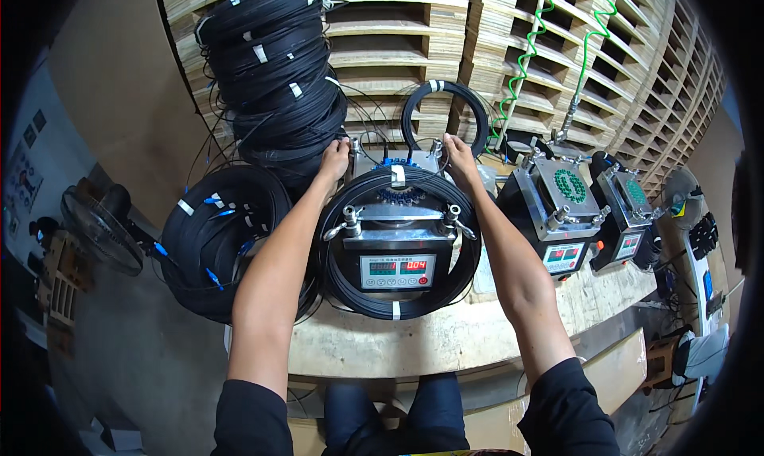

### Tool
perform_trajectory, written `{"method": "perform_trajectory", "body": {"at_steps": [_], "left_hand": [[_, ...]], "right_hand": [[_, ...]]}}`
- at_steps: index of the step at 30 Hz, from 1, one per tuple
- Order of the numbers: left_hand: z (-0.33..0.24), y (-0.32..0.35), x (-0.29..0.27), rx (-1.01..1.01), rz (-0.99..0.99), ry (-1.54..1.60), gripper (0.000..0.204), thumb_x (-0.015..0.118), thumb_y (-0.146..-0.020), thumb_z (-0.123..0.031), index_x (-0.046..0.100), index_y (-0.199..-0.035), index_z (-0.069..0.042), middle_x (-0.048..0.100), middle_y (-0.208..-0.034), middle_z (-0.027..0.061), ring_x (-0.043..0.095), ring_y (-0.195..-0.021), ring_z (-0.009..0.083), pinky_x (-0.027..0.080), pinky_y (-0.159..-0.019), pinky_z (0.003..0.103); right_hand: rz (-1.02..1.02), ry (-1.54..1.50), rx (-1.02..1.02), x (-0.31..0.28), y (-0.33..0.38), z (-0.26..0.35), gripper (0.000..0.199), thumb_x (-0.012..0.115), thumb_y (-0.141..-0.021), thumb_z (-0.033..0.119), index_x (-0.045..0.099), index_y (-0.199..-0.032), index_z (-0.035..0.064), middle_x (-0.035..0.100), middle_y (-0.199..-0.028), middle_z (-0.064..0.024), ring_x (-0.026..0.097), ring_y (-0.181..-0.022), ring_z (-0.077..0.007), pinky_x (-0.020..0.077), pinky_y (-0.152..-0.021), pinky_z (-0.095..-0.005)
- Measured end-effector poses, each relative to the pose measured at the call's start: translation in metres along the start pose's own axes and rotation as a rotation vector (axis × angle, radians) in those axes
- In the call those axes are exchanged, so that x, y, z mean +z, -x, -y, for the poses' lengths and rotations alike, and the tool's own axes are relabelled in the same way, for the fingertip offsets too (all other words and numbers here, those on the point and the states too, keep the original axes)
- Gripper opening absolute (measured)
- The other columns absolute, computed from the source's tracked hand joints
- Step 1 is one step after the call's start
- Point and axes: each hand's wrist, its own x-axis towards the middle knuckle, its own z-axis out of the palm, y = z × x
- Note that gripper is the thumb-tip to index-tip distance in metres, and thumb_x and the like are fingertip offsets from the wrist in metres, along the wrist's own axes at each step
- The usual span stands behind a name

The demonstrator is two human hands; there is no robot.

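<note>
A boxy metal polishing machine [398, 241] with a lit red digital panel [394, 272] stands in front of me on the bench. A coil of black cable [328, 273] rings its front, tied with white tape. Blue connectors [391, 162] sit along the top fixture. Both arms reach past the coil to the back corners. My left hand [334, 163] is closed at the far left clamp, its lever mostly hidden by the fingers. At the far right clamp [437, 147], my right hand [460, 160] has its fingers pinched on the lever. Two front clamps [348, 215] have levers pointing outward.
Tall stacked black cable coils [270, 74] rise at the back left. A loose coil [179, 241] with blue connectors lies left. Two similar machines [567, 193] with green-dotted tops stand right. Wooden pallets [390, 46] back the bench [358, 348]. Green spiral hoses [525, 54] hang behind; a fan [99, 221] stands left.
</note>
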Motion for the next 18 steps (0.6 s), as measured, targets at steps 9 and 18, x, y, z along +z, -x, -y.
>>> {"method": "perform_trajectory", "body": {"at_steps": [9,18], "left_hand": [[-0.120,0.068,-0.004,-0.240,0.128,-0.115,0.060,0.061,-0.095,-0.028,0.040,-0.149,-0.011,0.057,-0.133,0.0207,0.065,-0.101,0.0326,0.059,-0.080,0.045],[-0.119,0.075,0.038,0.138,-0.108,-0.453,0.041,0.058,-0.094,-0.029,0.059,-0.126,-0.002,0.071,-0.108,0.0228,0.069,-0.099,0.0351,0.053,-0.087,0.043]], "right_hand": [[-0.247,0.522,0.028,-0.049,-0.015,-0.004,0.055,0.056,-0.102,0.032,0.037,-0.149,0.0127,0.066,-0.112,-0.0232,0.068,-0.098,-0.0334,0.0565,-0.078,-0.0449],[-0.163,0.839,0.055,-0.025,-0.014,0.019,0.057,0.055,-0.101,0.051,0.052,-0.131,0.0031,0.068,-0.083,-0.0152,0.065,-0.059,-0.0247,0.0534,-0.057,-0.0441]]}}
